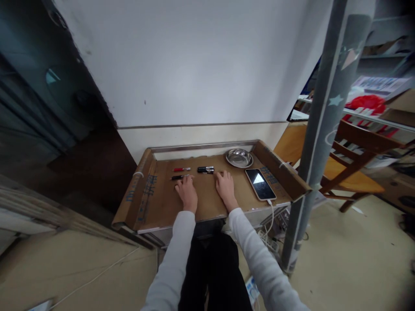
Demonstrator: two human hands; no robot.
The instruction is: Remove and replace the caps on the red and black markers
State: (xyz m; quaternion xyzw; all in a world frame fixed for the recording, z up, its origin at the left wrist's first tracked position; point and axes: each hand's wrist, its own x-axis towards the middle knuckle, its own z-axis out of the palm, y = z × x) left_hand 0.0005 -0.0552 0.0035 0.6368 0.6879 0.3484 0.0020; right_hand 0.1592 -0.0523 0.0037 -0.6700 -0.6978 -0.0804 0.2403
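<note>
My left hand lies palm down on the cardboard surface, thumb apart from its fingers. Its fingertips reach the right end of a black pen; no grip on it shows. A red pen lies just beyond, roughly parallel. Black pens are grouped side by side, between and beyond my hands. Close to their right end, my right hand rests on the cardboard with fingers stretched out and nothing visible in it.
A round metal dish stands at the back right. A smartphone with a white cable lies right of my right hand. Raised cardboard sides edge the table. A grey pole and a wooden chair are at right.
</note>
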